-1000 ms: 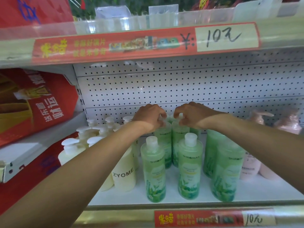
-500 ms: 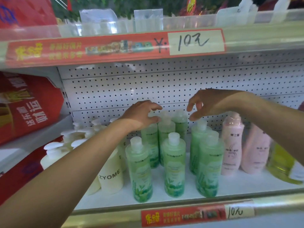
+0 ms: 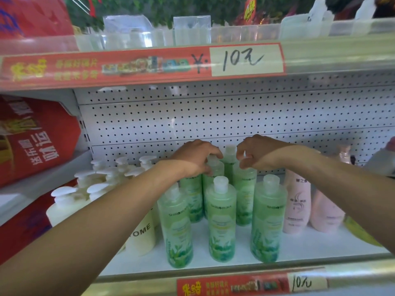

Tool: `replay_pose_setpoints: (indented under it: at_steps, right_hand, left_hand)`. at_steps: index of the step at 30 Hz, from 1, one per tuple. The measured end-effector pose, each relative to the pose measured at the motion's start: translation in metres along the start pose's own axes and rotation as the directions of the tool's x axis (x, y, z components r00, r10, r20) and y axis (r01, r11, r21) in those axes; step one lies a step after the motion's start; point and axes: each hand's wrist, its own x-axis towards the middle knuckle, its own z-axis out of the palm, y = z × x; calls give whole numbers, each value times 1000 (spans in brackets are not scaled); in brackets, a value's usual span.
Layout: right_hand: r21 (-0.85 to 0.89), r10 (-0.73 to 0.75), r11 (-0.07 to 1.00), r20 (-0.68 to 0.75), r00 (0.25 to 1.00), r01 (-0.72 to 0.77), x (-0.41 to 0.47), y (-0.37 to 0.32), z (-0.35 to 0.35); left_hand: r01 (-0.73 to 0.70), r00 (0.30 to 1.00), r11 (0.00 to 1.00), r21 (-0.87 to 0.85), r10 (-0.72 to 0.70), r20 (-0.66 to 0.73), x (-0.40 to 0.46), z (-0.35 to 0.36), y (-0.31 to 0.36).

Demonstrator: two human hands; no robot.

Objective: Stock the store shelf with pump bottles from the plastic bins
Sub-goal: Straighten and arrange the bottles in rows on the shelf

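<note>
Shelf [image 3: 299, 251]: we see green bottles [image 3: 222, 221] mid-shelf, cream pump bottles [image 3: 64, 206] left, pink ones [image 3: 297, 208] right.
Left hand [image 3: 192, 159]: our fingers grip a far green bottle's cap.
Right hand [image 3: 258, 152]: curled, grip unclear.

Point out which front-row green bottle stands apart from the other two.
The right-hand green translucent bottle: a wider gap separates it from the middle green bottle and left green bottle.

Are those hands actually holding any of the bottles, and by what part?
The left hand grips a green bottle in the back row by its cap. The right hand curls over another bottle's top; whether it holds it cannot be told.
</note>
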Motion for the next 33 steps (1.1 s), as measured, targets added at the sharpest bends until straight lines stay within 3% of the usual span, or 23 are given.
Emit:
replay_pose_setpoints:
  at_steps: [13, 27, 33]
  right_hand:
    - [29, 7, 1000, -112, 994, -4, 12, -6, 9]
    - [68, 57, 996, -134, 989, -49, 16, -11, 14]
    - [84, 89, 993, -90, 992, -82, 13, -17, 10]
  left_hand:
    - [22, 1000, 1000, 16, -22, -20, 2, 1, 3]
    - [20, 999, 999, 32, -19, -30, -3, -1, 9]
    - [33, 999, 999, 41, -35, 34, -4, -8, 10]
